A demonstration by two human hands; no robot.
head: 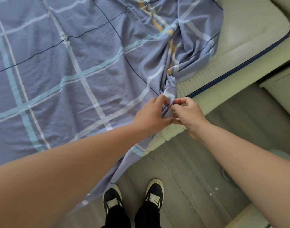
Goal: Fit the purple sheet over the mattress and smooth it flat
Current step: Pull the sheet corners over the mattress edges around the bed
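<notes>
The purple sheet (62, 66), checked with white, teal and dark lines, lies spread over most of the mattress (249, 38). Toward the right it is bunched into folds, and the mattress's pale top right corner is bare. At the mattress's near edge my left hand (150, 115) and my right hand (188, 113) meet, both pinching a gathered bit of the sheet's edge between fingers and thumbs. Below the hands the sheet hangs off the bed side down to the floor.
I stand on grey wood-look flooring (190, 170), my two dark shoes (132, 198) close to the bed side. A pale cabinet or nightstand (282, 86) stands at the right beyond the mattress corner. A teal object (226, 175) sits partly hidden behind my right forearm.
</notes>
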